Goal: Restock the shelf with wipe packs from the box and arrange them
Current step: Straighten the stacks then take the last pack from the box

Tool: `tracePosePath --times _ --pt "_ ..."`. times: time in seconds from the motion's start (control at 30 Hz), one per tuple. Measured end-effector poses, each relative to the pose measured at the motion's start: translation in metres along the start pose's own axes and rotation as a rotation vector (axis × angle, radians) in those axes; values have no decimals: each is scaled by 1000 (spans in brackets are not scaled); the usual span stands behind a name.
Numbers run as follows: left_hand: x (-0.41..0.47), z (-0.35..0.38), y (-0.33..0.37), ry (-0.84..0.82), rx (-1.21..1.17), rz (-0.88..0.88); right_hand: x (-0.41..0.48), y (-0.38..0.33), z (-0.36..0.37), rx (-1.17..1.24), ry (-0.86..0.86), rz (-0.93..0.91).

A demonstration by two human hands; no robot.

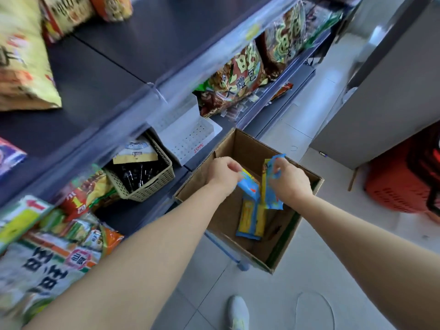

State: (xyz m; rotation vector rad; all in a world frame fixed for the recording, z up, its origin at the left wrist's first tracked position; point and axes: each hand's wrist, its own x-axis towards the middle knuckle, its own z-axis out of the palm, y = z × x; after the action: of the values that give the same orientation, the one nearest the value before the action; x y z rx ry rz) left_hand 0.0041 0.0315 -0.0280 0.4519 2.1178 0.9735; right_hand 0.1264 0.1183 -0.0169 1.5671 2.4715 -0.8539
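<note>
An open cardboard box (307,210) stands on the floor beside the shelf. Both of my hands reach into it. My left hand (223,175) grips a blue and yellow wipe pack (248,186) by its top end. My right hand (289,181) holds a second blue and yellow wipe pack (271,198) upright, pinched near its top edge. A third wipe pack (251,219) lies flat on the box bottom below both hands. The dark shelf (114,75) runs along the left, with bare board in its middle.
Snack bags (240,77) fill parts of the shelves. A beige basket (147,177) and a white perforated tray (190,134) sit on the lower shelf. A red shopping basket (404,184) stands at the right by a grey cabinet (390,91). My shoe (238,312) is on the tiled floor.
</note>
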Motion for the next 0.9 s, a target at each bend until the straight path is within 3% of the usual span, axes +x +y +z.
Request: tracePosePath --times 0.27,0.4,0.63,0.9 --pt "-102 -82 83 101 93 349 -89 -52 -101 366 148 14" --pt "-161 -121 128 72 6 329 -141 -82 -140 580 229 13" --pt "-261 -217 189 194 -192 502 -219 -166 -203 757 399 -231" --pt "-367 -363 203 501 -402 697 -300 -312 -243 912 462 -625"
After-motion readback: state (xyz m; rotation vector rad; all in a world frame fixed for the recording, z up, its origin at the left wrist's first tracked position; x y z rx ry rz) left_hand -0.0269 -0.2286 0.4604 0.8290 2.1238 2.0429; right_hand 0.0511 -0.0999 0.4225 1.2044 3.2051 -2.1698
